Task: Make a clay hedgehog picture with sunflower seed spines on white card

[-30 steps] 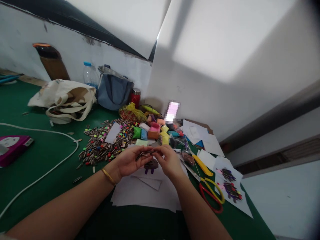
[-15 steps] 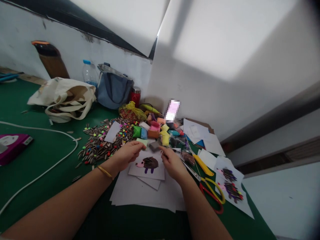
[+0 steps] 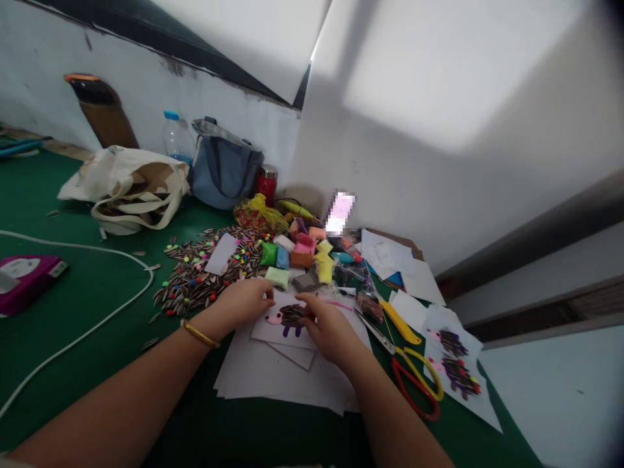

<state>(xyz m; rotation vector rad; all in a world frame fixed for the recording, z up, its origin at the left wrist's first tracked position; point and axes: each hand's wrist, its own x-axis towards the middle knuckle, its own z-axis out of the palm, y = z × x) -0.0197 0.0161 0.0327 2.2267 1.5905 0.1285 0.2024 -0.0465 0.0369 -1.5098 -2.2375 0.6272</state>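
A small white card point(image 3: 273, 331) lies on a stack of white paper point(image 3: 244, 380), bearing a hedgehog figure point(image 3: 291, 314) with a pink face, purple legs and a back of dark striped sunflower seeds. My left hand point(image 3: 244, 304) is at the card's upper left edge, fingers curled in with thumb and forefinger close together. Anything between those fingertips is too small to make out. Over the card's right side is my right hand point(image 3: 329, 328), its forefinger stretched out and thumb apart, fingertips at the hedgehog's back and covering its right part.
Sunflower seeds point(image 3: 188, 286) mixed with coloured balls lie left. Packets of modelling clay point(image 3: 302, 259) sit behind the card. Scissors point(image 3: 402, 351), a yellow cutter point(image 3: 400, 323) and a sheet with two hedgehogs point(image 3: 480, 406) are right. A white cable point(image 3: 107, 318) crosses the green table.
My right hand has moved left and down onto the hedgehog's back, and its fingers have spread. My left hand has drawn slightly left, away from the pale green clay packet.
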